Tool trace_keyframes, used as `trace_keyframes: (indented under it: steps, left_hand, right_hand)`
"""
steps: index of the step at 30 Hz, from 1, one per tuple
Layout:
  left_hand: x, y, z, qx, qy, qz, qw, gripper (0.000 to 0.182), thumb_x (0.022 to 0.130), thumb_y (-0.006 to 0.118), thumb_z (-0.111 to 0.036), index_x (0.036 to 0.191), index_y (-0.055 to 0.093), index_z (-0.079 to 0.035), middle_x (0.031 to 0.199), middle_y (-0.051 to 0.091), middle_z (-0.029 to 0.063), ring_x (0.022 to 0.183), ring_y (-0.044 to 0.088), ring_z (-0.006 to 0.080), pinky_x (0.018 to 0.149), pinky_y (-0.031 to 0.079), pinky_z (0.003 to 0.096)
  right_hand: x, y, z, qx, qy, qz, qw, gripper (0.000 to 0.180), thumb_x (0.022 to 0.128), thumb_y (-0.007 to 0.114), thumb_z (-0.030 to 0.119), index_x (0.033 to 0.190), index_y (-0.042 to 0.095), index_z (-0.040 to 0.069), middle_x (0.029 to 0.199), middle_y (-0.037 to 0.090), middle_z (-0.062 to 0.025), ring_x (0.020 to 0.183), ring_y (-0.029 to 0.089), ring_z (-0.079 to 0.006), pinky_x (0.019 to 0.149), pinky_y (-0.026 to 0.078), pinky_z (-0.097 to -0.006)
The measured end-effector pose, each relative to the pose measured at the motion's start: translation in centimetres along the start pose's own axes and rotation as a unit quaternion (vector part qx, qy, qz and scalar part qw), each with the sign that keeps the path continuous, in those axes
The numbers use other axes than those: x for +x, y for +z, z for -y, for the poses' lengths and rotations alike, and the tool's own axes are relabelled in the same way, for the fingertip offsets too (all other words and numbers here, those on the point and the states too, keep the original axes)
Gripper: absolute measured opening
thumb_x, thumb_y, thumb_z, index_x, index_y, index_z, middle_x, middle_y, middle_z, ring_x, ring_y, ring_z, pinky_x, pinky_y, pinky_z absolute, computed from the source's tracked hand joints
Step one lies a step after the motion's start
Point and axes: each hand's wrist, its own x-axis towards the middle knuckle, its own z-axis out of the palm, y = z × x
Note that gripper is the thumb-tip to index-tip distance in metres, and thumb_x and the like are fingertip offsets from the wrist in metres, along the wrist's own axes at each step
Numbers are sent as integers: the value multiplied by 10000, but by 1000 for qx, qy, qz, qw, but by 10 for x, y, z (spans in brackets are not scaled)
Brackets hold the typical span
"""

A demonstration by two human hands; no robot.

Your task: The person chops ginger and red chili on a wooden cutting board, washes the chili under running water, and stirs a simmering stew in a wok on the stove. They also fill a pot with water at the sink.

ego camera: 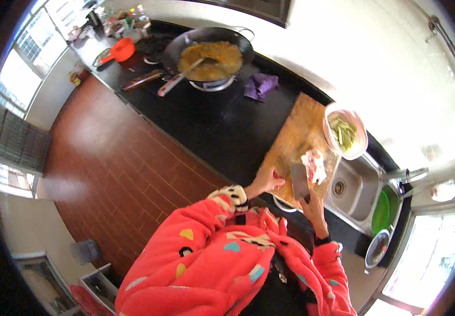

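Observation:
My right hand (314, 208) grips the handle of a cleaver (300, 182), whose broad blade is over the wooden cutting board (287, 136). Just right of the blade lies a pale pink and white piece of raw meat (313, 165). My left hand (268, 182) is over the near left edge of the board, apart from the blade, with its fingers curled. Something red shows at its fingertips, too small to tell whether it is a held scrap or the fingers themselves. A plastic container of cut green vegetables (345, 132) stands at the board's far right side.
A wok (172, 51) of orange-brown food with a spatula (182, 77) in it sits on the stove. A purple cloth (261, 86) lies on the black counter (211, 126). Right of the board is a steel sink (360, 189) with a green basket (381, 213). A red ladle (122, 50) lies far left.

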Motion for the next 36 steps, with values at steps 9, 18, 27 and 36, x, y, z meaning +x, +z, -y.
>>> trace_keyframes:
  steps: [9, 18, 27, 36]
  left_hand:
    - [32, 8, 0, 220, 45, -112, 968, 386, 722, 736, -391, 702, 645, -16, 565, 625, 99, 527, 637, 173, 495, 474, 321]
    - [14, 15, -16, -25, -122, -9, 992, 297, 854, 621, -280, 715, 643, -18, 507, 527, 34, 376, 446, 104, 348, 314, 257]
    - [15, 26, -22, 71, -84, -89, 990, 345, 784, 610, -301, 556, 646, -45, 471, 585, 74, 454, 609, 183, 476, 469, 321]
    - [15, 24, -29, 53, -106, -65, 991, 321, 775, 606, -278, 574, 656, -33, 472, 583, 86, 462, 614, 197, 495, 482, 334]
  right_hand:
    - [10, 17, 10, -72, 54, -51, 995, 248, 843, 524, 227, 959, 537, 8, 735, 595, -257, 706, 584, -446, 599, 428, -531]
    - [11, 13, 37, -111, 52, 48, 991, 227, 812, 510, 127, 990, 459, -4, 711, 607, -252, 700, 612, -446, 609, 465, -547]
    - [5, -4, 49, -145, 33, 95, 984, 205, 795, 514, 86, 976, 475, -2, 754, 626, -240, 727, 636, -427, 642, 507, -519]
    - [16, 15, 39, -198, 26, 143, 969, 155, 793, 543, 100, 858, 553, -41, 820, 587, -213, 711, 634, -406, 644, 511, -489]
